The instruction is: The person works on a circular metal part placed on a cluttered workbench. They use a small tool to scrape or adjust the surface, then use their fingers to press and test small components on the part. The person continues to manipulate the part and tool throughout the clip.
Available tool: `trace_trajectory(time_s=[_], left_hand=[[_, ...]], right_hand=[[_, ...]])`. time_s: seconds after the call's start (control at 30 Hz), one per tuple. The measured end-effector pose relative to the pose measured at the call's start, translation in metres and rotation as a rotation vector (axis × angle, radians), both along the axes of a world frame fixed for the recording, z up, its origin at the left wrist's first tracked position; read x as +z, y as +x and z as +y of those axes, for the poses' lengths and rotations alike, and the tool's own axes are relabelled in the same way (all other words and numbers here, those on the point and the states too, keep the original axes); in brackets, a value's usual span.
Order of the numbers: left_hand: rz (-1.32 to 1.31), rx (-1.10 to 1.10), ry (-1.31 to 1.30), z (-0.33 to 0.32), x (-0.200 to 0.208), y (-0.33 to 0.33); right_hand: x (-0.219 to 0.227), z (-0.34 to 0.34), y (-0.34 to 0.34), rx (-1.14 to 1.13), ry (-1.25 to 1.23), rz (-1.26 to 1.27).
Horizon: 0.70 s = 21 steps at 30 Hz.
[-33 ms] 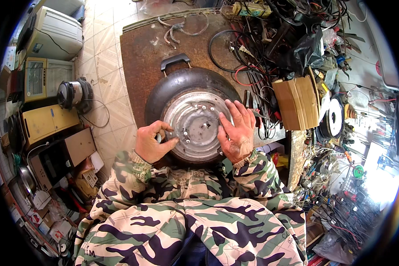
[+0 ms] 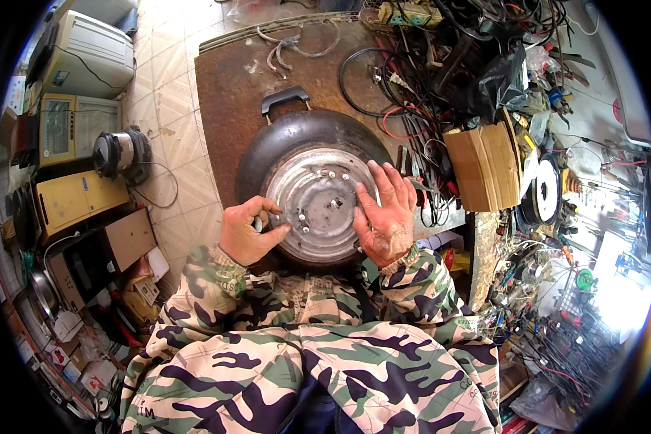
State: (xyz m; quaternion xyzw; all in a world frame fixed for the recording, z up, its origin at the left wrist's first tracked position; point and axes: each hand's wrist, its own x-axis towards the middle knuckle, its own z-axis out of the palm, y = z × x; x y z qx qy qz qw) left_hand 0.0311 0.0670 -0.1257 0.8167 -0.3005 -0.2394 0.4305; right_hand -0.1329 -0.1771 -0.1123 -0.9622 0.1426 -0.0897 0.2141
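Note:
A dark, round, wide pan (image 2: 318, 129) lies upside down on the brown worktop. A black handle (image 2: 286, 98) stands at its far side. Seated on its underside is a round, ridged metal heating plate (image 2: 325, 246), with several small pale terminals on it. At the plate's left edge is my left hand (image 2: 249, 230), fingers curled, thumb and forefinger pointing at the rim. Something small and pale shows inside the curl, too small to name. My right hand (image 2: 387, 217) rests with fingers stretched along the plate's right edge, holding nothing.
Black cables (image 2: 369, 79) and tools crowd the worktop's right side beside a cardboard box (image 2: 484, 168). A short loop of grey cord (image 2: 288, 45) lies at the far edge. Appliances, including a rice cooker (image 2: 116, 153), stand along the left on the tiled floor (image 2: 170, 137).

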Motion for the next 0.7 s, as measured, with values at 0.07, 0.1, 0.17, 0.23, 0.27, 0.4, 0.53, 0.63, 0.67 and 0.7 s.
trace_trajectory(time_s=[0.07, 0.1, 0.17, 0.23, 0.27, 0.4, 0.53, 0.63, 0.67, 0.7], left_hand=[[0.02, -0.004, -0.002, 0.001, -0.004, 0.0], [0.03, -0.006, -0.003, 0.002, -0.006, 0.0], [0.028, -0.009, 0.02, 0.001, -0.004, 0.001], [0.029, -0.01, 0.033, 0.001, -0.003, 0.001], [0.032, -0.009, 0.034, 0.002, -0.005, 0.0], [0.013, -0.022, 0.024, 0.001, -0.004, 0.003], [0.027, -0.017, 0.032, 0.0, -0.003, 0.003], [0.018, -0.012, 0.016, 0.002, -0.006, 0.002], [0.013, -0.01, 0.006, 0.002, -0.006, 0.001], [0.008, -0.008, -0.004, 0.001, -0.007, 0.001]], right_hand=[[0.002, 0.0, -0.006, 0.042, -0.023, 0.073], [0.004, 0.001, -0.006, 0.048, -0.028, 0.084], [0.003, 0.002, -0.006, 0.069, -0.069, 0.126], [0.001, 0.002, -0.01, 0.067, -0.072, 0.121], [0.0, 0.003, -0.01, 0.07, -0.072, 0.118], [-0.004, 0.005, -0.011, 0.058, -0.104, 0.122], [-0.006, 0.007, -0.013, 0.019, -0.078, 0.068], [-0.003, 0.004, -0.017, -0.008, -0.035, -0.006], [-0.002, 0.004, -0.018, -0.026, -0.046, -0.014], [0.001, 0.004, -0.018, -0.043, -0.056, -0.021]])
